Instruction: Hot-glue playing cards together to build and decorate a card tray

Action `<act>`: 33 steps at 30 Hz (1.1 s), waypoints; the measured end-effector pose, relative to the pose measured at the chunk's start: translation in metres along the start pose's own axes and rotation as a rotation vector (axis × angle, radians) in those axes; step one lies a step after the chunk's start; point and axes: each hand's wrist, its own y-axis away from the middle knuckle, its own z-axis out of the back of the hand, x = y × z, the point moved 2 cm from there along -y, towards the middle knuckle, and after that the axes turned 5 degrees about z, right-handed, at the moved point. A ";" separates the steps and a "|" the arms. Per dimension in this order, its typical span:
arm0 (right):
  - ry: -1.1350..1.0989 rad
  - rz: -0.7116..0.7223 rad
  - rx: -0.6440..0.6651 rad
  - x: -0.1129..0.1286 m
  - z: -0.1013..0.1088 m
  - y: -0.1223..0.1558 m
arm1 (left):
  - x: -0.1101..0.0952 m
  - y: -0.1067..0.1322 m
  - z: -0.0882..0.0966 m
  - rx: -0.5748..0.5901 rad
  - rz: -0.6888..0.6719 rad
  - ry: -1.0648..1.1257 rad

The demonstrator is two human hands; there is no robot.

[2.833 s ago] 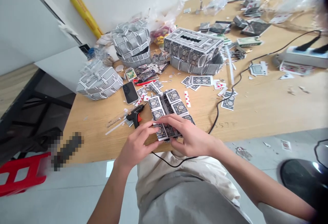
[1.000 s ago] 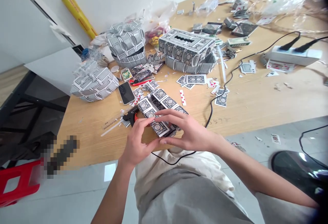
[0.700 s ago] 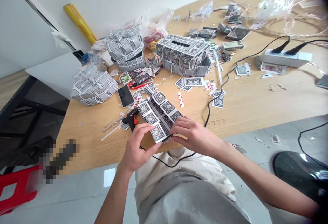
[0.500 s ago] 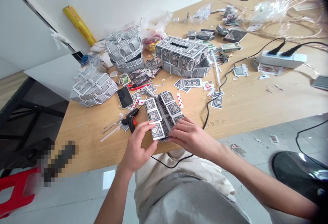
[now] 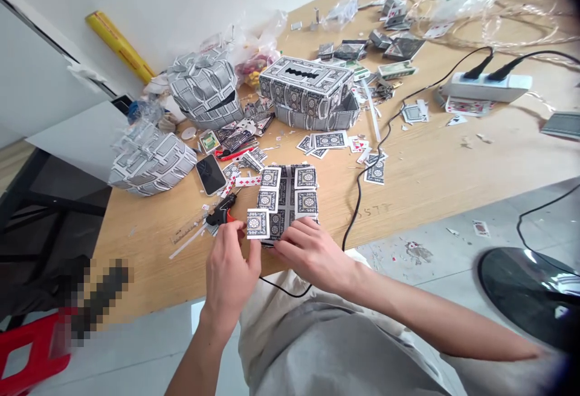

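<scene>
A flat panel of glued playing cards (image 5: 286, 198), black and white backs up, lies at the near edge of the wooden table (image 5: 453, 166). My left hand (image 5: 229, 275) pinches its near left card between thumb and fingers. My right hand (image 5: 312, 255) presses down on the panel's near right corner with fingers together. A black glue gun (image 5: 221, 215) lies just left of the panel, its black cord (image 5: 362, 184) running right of it.
Card-covered boxes (image 5: 307, 87), two rounded card shells (image 5: 149, 160), a phone (image 5: 210, 174), a red cutter (image 5: 233, 153), loose cards and scraps litter the table. A power strip (image 5: 487, 86) sits far right. A red stool (image 5: 27, 353) and a black round base (image 5: 530, 293) stand on the floor.
The card panel has turned from a slant to lie square with the table edge. Both hands slid toward its near end, and the view has shifted to the right.
</scene>
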 end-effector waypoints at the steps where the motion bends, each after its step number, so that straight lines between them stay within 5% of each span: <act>1: 0.010 -0.007 -0.002 0.002 -0.002 -0.001 | 0.001 -0.002 0.001 0.014 -0.007 -0.047; 5: 0.020 -0.057 -0.002 0.007 -0.010 -0.006 | 0.007 -0.012 0.002 0.060 -0.012 -0.156; 13: 0.033 -0.081 -0.020 0.007 -0.018 -0.007 | 0.020 -0.021 -0.010 0.087 0.093 -0.021; 18: 0.035 -0.068 0.009 0.007 -0.017 -0.007 | 0.015 -0.022 -0.009 -0.012 -0.033 -0.085; 33: 0.020 -0.078 -0.004 0.006 -0.017 -0.009 | 0.010 -0.037 0.001 0.213 -0.195 -0.222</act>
